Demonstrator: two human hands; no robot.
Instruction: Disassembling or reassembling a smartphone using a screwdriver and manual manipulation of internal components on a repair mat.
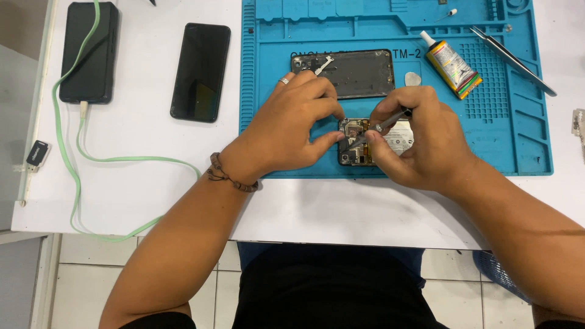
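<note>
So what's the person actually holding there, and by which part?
The right hand pinches a thin screwdriver along its shaft, tip on the opened phone. The left hand steadies that phone's left end.

My blue mat [524,140] looks like matt, ribbed rubber. The counter [146,183] is smooth white laminate. The dark phone [200,72] beside it has glossy glass, the tweezers [518,61] are polished metal, and the green cable [122,160] is smooth plastic.

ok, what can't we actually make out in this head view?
- Opened phone: mostly hidden under the left hand and right hand.
- Screwdriver tip: too small to tell what it touches.
- Back cover: near edge hidden by the fingers.
- Tweezers: tips too fine to tell.
- Object at right edge: cut off.
</note>
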